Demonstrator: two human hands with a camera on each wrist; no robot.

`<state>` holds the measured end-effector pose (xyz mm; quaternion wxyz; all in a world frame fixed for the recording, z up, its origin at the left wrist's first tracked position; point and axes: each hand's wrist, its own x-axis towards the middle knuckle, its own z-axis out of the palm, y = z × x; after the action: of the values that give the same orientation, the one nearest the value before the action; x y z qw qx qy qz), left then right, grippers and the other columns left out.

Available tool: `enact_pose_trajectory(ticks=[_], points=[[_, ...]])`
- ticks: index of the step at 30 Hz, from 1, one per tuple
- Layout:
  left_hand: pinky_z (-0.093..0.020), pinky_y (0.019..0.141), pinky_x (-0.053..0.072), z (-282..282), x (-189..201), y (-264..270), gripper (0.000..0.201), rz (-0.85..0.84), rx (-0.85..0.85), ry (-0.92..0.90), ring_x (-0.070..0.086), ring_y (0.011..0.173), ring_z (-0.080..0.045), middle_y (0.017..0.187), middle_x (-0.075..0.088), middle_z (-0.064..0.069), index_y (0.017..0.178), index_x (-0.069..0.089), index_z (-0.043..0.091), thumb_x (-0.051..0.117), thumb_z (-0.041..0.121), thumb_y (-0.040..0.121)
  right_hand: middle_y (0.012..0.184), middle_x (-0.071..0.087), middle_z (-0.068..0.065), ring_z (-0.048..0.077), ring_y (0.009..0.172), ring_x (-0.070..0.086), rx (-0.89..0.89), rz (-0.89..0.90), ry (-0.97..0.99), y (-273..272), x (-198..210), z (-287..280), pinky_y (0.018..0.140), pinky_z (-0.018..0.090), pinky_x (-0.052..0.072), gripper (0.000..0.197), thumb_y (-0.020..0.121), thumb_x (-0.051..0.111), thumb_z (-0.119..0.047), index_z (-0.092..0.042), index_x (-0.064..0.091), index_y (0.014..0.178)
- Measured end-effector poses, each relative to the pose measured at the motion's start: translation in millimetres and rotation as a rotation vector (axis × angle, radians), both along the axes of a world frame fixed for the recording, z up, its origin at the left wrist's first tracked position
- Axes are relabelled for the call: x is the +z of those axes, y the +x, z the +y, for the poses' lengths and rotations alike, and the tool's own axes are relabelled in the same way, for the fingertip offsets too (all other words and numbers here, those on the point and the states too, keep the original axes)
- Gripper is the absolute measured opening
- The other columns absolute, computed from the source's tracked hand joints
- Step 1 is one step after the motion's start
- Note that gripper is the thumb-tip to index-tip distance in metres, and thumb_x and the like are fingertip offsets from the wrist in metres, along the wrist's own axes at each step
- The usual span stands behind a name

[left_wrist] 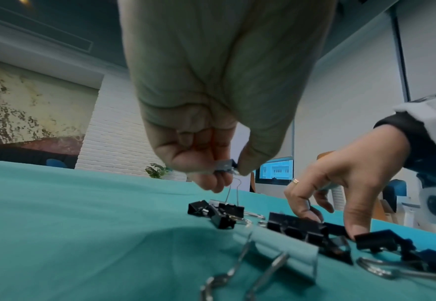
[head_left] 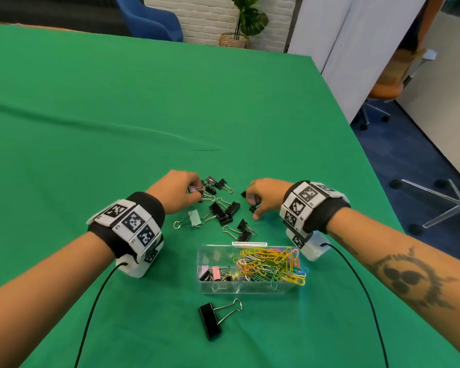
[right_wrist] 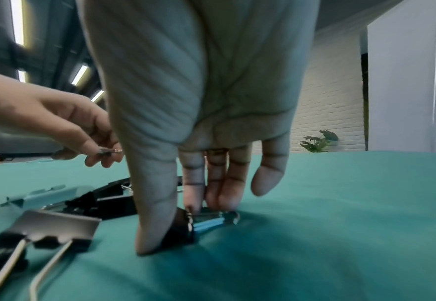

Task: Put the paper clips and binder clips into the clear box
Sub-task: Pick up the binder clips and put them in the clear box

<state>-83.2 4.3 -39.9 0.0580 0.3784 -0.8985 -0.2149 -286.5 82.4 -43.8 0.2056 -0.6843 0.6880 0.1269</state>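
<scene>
The clear box (head_left: 215, 254) sits near me on the green cloth, holding a heap of coloured paper clips (head_left: 274, 265) and a few binder clips (head_left: 213, 272). Beyond it lie several loose black binder clips (head_left: 225, 212) and a mint one (head_left: 194, 217). My left hand (head_left: 195, 191) pinches a small pale binder clip (left_wrist: 224, 166) just above the pile, its wire handles hanging down. My right hand (head_left: 255, 208) pinches a small black binder clip (right_wrist: 179, 231) lying on the cloth, thumb on one side and fingers on the other. A large black binder clip (head_left: 210, 324) lies in front of the box.
The green cloth (head_left: 117, 128) covers the whole table. Its right edge (head_left: 356, 144) drops off towards office chairs and a white partition. A cable from each wrist camera trails back along the cloth on either side of the box.
</scene>
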Motion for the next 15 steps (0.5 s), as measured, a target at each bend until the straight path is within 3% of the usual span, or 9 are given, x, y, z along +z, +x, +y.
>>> enact_pose_trajectory(ticks=[4,8,12,15], points=[[-0.024,0.075,0.034,7,-1,3,0.021,0.014,0.003,-0.01,0.044,0.082,-0.017,0.091,0.047,-0.003,0.107,0.056,0.006,0.046,0.016,0.091,0.084,0.047,0.003,0.02,0.08,0.044,-0.136,-0.114,-0.116,-12,7,3,0.058,0.021,0.035,0.021,0.083,0.062,-0.017,-0.012,0.042,0.089],[-0.024,0.059,0.03,13,-4,5,0.016,0.07,0.042,0.023,0.042,0.077,-0.02,0.078,0.045,-0.001,0.086,0.047,0.008,0.035,0.016,0.095,0.09,0.049,0.007,0.021,0.08,0.044,-0.23,-0.128,-0.116,-17,10,0,0.069,0.027,0.036,0.009,0.091,0.045,-0.018,-0.013,0.038,0.095],[-0.024,0.057,0.03,16,-3,7,0.021,0.12,0.044,0.037,0.042,0.073,-0.02,0.076,0.047,-0.003,0.079,0.043,0.009,0.031,0.015,0.095,0.071,0.045,-0.003,0.01,0.061,0.041,-0.264,-0.055,-0.105,-12,-6,-9,0.055,0.023,0.035,0.031,0.089,0.049,-0.046,-0.016,0.04,0.091],[-0.024,0.054,0.028,18,1,13,0.026,0.082,0.011,0.045,0.037,0.063,-0.013,0.068,0.041,0.003,0.066,0.034,0.021,0.031,0.029,0.09,0.07,0.043,-0.004,0.013,0.063,0.044,-0.241,-0.029,-0.122,-8,-10,-14,0.056,0.025,0.036,0.038,0.086,0.053,-0.05,-0.015,0.041,0.094]])
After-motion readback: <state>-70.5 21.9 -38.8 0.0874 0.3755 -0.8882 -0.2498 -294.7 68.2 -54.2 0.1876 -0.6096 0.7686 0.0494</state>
